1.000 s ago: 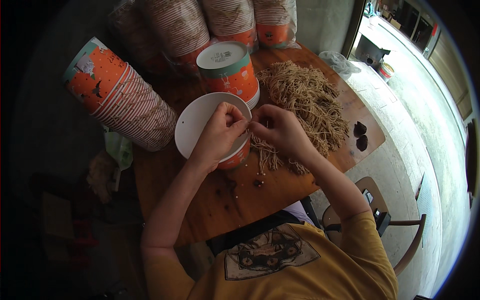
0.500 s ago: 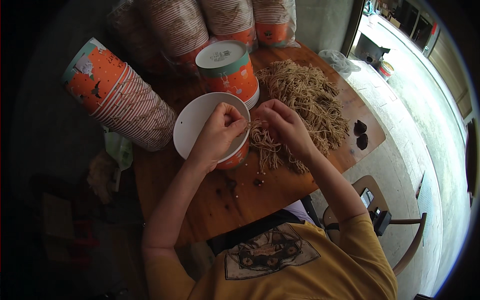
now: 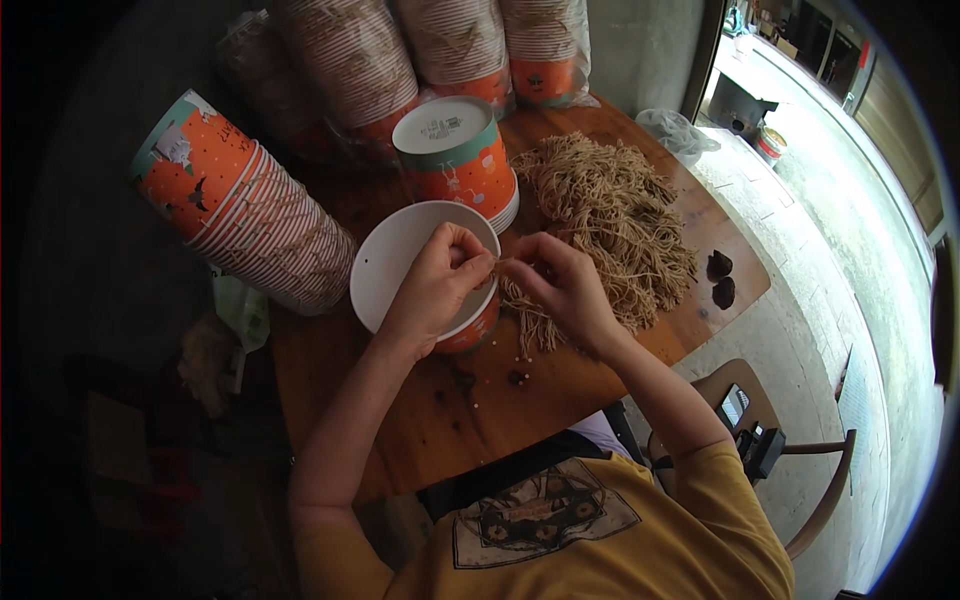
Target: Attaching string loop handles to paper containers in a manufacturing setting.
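My left hand (image 3: pixel 440 285) is over the rim of a white-lined orange paper tub (image 3: pixel 385 250), its fingers pinched together. Close to its right, my right hand (image 3: pixel 565 290) is also in a pinch, fingertips almost meeting those of the left. A short bit of tan cord (image 3: pixel 498 266) shows between them; the fingers hide most of it. Beside and behind my right hand lies a loose heap of tan cords (image 3: pixel 625 215), with strands trailing toward the tub. Small white bits (image 3: pixel 520 359) are scattered on the wooden table (image 3: pixel 420 420) in front.
Behind the open tub stands an upside-down orange tub stack (image 3: pixel 455 165). A long nested stack of tubs (image 3: pixel 255 215) leans at the left, and bagged stacks (image 3: pixel 450 45) line the back. Two dark pieces (image 3: pixel 721 279) lie near the right edge. A chair (image 3: pixel 735 400) holds a phone (image 3: pixel 733 405).
My right hand has come slightly down and left, bringing its fingertips closer to my left hand. The left hand keeps its pinch over the tub. The whole view has shifted slightly.
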The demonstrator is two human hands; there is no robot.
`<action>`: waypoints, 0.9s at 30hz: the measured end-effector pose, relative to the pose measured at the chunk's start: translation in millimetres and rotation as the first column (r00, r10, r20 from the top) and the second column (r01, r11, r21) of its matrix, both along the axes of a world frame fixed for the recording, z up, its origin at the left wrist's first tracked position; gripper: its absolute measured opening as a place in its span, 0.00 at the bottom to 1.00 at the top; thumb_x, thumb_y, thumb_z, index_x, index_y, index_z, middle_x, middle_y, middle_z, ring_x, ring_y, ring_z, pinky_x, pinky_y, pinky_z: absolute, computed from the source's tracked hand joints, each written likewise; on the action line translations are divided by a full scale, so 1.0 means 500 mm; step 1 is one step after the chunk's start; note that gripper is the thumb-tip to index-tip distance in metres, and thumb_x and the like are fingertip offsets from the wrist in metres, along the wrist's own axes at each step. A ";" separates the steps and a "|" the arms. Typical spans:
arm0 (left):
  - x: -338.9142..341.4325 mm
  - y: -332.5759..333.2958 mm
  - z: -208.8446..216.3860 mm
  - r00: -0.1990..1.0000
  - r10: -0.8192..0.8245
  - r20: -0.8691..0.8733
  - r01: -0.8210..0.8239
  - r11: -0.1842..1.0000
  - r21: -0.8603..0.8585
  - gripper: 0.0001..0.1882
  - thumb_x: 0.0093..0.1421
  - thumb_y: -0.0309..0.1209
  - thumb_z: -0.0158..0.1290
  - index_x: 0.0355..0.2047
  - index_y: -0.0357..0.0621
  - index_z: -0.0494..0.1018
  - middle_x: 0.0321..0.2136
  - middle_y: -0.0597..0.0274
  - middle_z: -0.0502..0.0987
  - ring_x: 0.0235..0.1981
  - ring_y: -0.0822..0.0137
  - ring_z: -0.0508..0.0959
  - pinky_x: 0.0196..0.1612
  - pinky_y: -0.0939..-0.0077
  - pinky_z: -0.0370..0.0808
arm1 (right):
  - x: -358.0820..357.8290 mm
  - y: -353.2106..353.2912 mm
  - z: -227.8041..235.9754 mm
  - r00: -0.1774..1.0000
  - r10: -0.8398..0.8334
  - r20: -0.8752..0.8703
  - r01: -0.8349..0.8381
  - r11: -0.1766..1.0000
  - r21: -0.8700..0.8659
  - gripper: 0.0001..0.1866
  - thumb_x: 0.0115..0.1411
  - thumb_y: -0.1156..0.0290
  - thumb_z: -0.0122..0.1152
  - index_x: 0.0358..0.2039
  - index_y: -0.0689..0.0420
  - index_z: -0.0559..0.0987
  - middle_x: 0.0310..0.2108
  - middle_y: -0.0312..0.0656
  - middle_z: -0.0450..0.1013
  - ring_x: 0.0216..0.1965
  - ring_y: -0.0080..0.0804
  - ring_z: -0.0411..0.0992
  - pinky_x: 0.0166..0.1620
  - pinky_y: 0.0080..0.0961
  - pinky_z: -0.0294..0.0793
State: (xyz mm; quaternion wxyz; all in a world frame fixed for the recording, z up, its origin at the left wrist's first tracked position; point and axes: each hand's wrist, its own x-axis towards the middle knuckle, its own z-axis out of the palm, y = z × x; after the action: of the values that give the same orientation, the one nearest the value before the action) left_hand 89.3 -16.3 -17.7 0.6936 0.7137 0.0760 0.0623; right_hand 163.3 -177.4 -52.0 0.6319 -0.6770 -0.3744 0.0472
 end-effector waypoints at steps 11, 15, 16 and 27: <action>-0.024 -0.011 0.019 0.998 -0.012 -0.054 0.021 0.983 0.185 0.11 0.59 0.24 0.52 0.42 0.39 0.65 0.37 0.64 0.71 0.38 0.77 0.72 0.46 0.83 0.70 | -0.006 0.003 0.005 0.997 -0.015 -0.077 0.012 0.999 -0.037 0.08 0.58 0.71 0.60 0.33 0.62 0.76 0.25 0.39 0.74 0.24 0.20 0.71 0.29 0.20 0.71; -0.014 -0.007 0.019 0.991 -0.001 -0.136 0.020 0.991 0.134 0.12 0.59 0.25 0.52 0.43 0.39 0.66 0.36 0.64 0.71 0.39 0.77 0.72 0.45 0.83 0.71 | -0.005 0.005 0.001 0.997 -0.002 -0.080 0.001 1.000 -0.016 0.08 0.58 0.70 0.60 0.33 0.62 0.76 0.25 0.39 0.74 0.24 0.20 0.71 0.29 0.20 0.71; -0.015 -0.006 0.021 0.990 0.000 -0.139 0.019 0.991 0.133 0.12 0.59 0.25 0.52 0.43 0.39 0.66 0.36 0.64 0.71 0.39 0.77 0.72 0.45 0.83 0.71 | -0.006 0.005 0.002 0.997 -0.001 -0.083 0.000 1.000 -0.018 0.08 0.58 0.70 0.60 0.33 0.62 0.76 0.25 0.39 0.74 0.24 0.20 0.71 0.29 0.20 0.71; -0.028 -0.008 0.007 0.989 -0.010 0.144 -0.109 0.603 0.791 0.04 0.60 0.24 0.48 0.36 0.38 0.68 0.32 0.64 0.72 0.33 0.75 0.72 0.40 0.79 0.71 | -0.001 0.009 -0.015 0.994 -0.034 0.108 0.034 0.999 0.006 0.07 0.56 0.71 0.62 0.33 0.60 0.76 0.28 0.41 0.75 0.26 0.26 0.73 0.30 0.22 0.72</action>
State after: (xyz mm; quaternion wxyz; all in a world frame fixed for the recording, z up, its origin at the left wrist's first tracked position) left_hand 75.4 -20.3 -14.4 0.3049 0.9393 0.0135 0.1566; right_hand 162.8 -172.9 -59.3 0.6127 -0.6837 -0.3965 -0.0011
